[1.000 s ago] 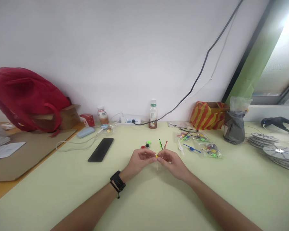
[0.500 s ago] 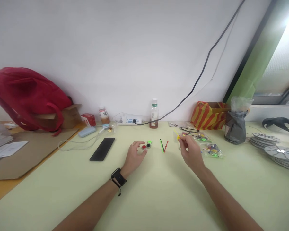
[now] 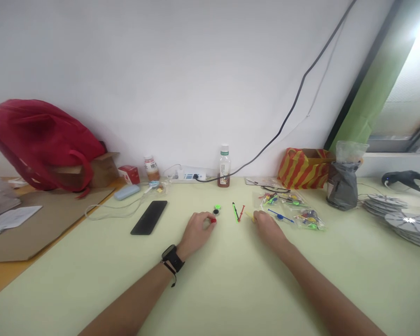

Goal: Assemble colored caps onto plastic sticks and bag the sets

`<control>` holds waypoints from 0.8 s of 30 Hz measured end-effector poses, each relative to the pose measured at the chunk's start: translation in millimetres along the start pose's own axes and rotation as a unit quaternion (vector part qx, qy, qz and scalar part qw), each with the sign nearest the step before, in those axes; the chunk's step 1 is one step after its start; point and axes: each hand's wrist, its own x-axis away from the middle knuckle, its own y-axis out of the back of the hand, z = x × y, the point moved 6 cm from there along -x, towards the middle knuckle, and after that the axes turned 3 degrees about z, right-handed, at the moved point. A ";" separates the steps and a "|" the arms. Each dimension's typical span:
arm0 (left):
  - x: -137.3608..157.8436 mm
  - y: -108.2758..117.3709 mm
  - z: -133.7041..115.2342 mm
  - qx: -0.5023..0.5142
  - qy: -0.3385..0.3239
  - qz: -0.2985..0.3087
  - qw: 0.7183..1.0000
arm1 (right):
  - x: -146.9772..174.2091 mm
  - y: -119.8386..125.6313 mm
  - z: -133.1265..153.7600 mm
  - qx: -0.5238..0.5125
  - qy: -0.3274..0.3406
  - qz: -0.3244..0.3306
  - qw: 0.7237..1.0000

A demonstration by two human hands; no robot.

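Observation:
My left hand (image 3: 198, 232) is closed in a pinch on a small red round piece (image 3: 213, 220) low over the table. Just past its fingertips lie a black round piece (image 3: 216, 212) and a green round piece (image 3: 217, 206). Between the hands are a green and black stick (image 3: 235, 212) and a red stick (image 3: 241, 213), forming a V. My right hand (image 3: 270, 231) is closed on a thin yellow stick (image 3: 249, 216), whose tip points left; its other end is hidden by the fingers. A blue stick with a round middle (image 3: 280, 217) lies beyond that hand.
Clear bags of small coloured parts (image 3: 310, 218) lie to the right. A phone (image 3: 149, 217) rests at left. Near the wall stand a drink bottle (image 3: 224, 168), a power strip (image 3: 192, 173) and a striped bag (image 3: 303, 168). Stacked white discs (image 3: 408, 221) sit far right.
My left hand has closed on the red round piece and shifted it slightly right. My right hand has come down and left with the yellow stick, uncovering the blue stick.

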 end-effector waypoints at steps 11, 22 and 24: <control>5.0 -9.0 -17.1 0.142 -0.013 0.053 0.988 | -3.5 5.5 18.0 0.054 0.076 -0.086 0.992; 0.4 -9.9 -17.3 0.279 0.033 0.029 0.959 | 5.7 12.0 27.7 -0.111 0.201 -0.086 0.970; -0.4 -9.9 -14.8 0.295 0.040 0.025 0.954 | 10.5 18.2 27.9 -0.163 0.212 -0.097 0.959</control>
